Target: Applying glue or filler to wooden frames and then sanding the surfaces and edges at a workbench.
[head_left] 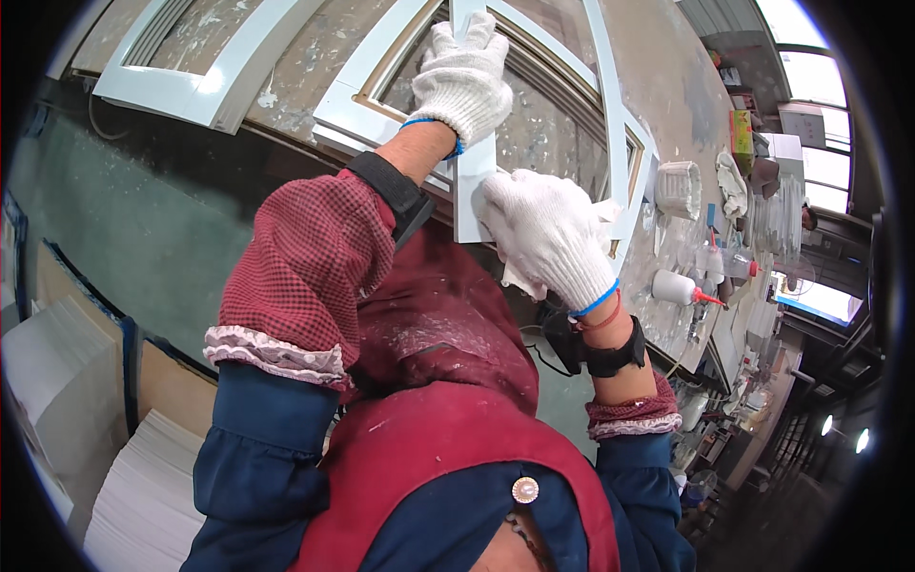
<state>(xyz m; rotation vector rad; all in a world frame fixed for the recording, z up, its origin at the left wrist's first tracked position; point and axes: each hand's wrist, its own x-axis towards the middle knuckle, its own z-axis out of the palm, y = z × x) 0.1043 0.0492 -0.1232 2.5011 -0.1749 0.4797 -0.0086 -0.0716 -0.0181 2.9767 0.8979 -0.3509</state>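
Note:
A long white slat lies across a white panelled frame on the workbench, one end sticking out over the near edge. My left hand, in a white knitted glove, is closed over the slat's far part, fingers bent around it. Closer to me, my right hand, gloved alike, is closed on a bunched white cloth and presses against the slat's right edge near that end. The right fingertips are mostly hidden behind the hand.
Another white frame lies at the far left of the workbench. To the right are a white squeeze bottle with a red nozzle, a white basket and a clear bottle. Stacked white panels stand at lower left.

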